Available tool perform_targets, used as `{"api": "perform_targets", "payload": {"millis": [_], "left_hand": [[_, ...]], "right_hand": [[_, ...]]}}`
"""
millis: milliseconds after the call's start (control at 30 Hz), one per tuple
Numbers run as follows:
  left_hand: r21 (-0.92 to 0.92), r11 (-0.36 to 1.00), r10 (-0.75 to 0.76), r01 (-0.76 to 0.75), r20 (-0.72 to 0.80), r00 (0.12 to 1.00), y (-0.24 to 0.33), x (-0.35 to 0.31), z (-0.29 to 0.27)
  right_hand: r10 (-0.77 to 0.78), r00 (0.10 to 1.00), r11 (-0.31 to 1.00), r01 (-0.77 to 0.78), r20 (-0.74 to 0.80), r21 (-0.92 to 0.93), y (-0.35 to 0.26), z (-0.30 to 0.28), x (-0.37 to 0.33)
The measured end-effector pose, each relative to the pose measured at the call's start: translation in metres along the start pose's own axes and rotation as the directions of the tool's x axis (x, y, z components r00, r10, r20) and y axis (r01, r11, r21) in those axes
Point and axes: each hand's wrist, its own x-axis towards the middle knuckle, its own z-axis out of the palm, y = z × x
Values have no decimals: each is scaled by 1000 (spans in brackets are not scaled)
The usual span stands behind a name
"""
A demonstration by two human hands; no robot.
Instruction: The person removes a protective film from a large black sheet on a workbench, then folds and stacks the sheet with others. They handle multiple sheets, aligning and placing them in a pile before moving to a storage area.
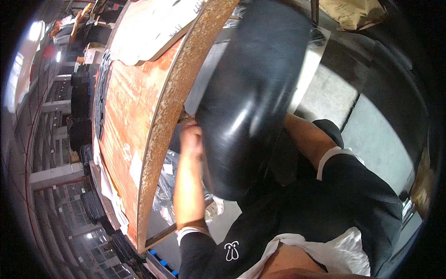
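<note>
A large sheet of smooth, shiny black material, like leather or rubber, bulges in a curve in front of me. Its upper part is smeared by motion. My left hand is closed at the sheet's left edge, beside the table rim. That hand is slightly blurred. On the other side, my right forearm reaches behind the sheet, which hides the right hand and its fingers.
Left of the sheet stands a table with a worn reddish top and a rough brown edge. White pattern-like pieces lie on it. Clear plastic wrapping shows beneath. Brown paper lies at the upper right. Other people are far left.
</note>
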Motion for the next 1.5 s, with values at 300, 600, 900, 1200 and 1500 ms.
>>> {"api": "perform_targets", "payload": {"millis": [300,600,900,1200,1500], "left_hand": [[879,371,255,299,-406,878,65,-7,-215],[894,-70,337,442,-396,854,-74,-39,-241],[917,380,211,126,-219,953,-47,-33,-257],[972,-86,328,221,-182,927,-81,-33,-138],[935,-349,249,65,26,968,-111,-40,-80]], "right_hand": [[-145,947,986,112,-287,-127,20,12,41],[-382,924,397,186,22,-899,-11,82,54],[-391,920,307,159,28,-938,-9,109,92],[-532,777,574,40,-336,-818,33,-6,53],[198,940,979,-176,-277,102,35,-34,34]]}}
